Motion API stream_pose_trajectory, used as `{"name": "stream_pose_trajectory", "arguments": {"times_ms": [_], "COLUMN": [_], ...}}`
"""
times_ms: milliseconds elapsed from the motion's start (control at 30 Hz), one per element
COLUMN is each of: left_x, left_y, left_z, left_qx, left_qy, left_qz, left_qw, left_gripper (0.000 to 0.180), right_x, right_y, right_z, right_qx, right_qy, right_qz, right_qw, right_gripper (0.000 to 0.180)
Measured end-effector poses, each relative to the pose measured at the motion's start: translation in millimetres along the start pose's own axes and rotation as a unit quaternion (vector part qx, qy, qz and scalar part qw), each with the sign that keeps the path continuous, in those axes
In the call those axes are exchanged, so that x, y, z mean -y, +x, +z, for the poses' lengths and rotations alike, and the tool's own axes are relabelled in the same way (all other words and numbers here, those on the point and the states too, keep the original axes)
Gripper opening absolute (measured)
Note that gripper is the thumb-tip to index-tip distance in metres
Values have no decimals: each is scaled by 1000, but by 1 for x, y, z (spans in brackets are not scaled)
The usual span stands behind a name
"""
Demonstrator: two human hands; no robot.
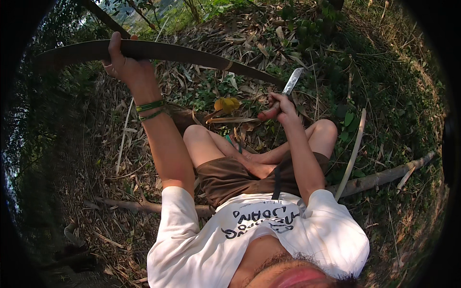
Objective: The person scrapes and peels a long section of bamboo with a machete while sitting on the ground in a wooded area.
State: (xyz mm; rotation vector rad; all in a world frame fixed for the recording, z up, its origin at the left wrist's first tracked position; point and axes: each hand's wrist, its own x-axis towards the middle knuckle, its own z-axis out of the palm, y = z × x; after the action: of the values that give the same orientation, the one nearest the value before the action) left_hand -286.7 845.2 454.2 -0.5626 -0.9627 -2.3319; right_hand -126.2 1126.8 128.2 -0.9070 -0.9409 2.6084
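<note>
My left hand (126, 66) is raised at the upper left, closed around a long dark bamboo slat (185, 53). A pale node line crosses the slat, and its narrow right end reaches down toward the knife. In front of my right knee, my right hand (284, 106) grips a knife (293, 80) with its bright blade pointing up and away. Much of the knife's handle is hidden by the fingers. Between slat and knees, a yellow leaf-like thing (226, 104) lies on the ground beside pale split pieces (233, 120).
I sit cross-legged on ground covered with dry leaves and green plants. A log (384, 176) runs behind me, showing on both sides. One pale strip (354, 149) leans across it at my right. A thin pale stick (126, 132) lies at my left.
</note>
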Motion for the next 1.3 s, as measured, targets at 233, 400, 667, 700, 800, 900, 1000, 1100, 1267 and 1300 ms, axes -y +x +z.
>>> {"name": "stream_pose_trajectory", "arguments": {"times_ms": [233,400,667,700,800,900,1000,1100,1267,1300], "left_x": [-74,-109,-74,-70,-62,-61,-59,-49,-54,-53], "left_y": [27,10,4,4,1,-7,-6,4,32,27], "left_z": [11,39,15,16,10,7,5,-5,-35,-35], "left_qx": [133,241,315,343,412,453,465,418,384,384], "left_qy": [-48,0,29,3,-55,-94,-114,-74,-58,-73], "left_qz": [36,64,-36,-51,-87,-109,-111,-86,-83,-96], "left_qw": [989,968,948,938,906,880,871,901,918,915], "left_gripper": [29,31,30,28,25,30,35,33,30,30], "right_x": [-2,-13,-33,-29,-26,-43,-83,-85,-65,-58], "right_y": [-81,-112,-131,-137,-143,-109,-35,-9,-66,-78], "right_z": [26,31,90,103,134,134,88,79,137,148], "right_qx": [19,36,117,141,169,161,76,51,133,149], "right_qy": [-215,-313,-423,-404,-424,-431,-477,-506,-500,-486], "right_qz": [-73,-155,-184,-167,-289,-351,-261,-211,-249,-276], "right_qw": [974,936,880,888,841,816,835,835,819,816], "right_gripper": [31,32,44,44,47,46,34,30,28,28]}}
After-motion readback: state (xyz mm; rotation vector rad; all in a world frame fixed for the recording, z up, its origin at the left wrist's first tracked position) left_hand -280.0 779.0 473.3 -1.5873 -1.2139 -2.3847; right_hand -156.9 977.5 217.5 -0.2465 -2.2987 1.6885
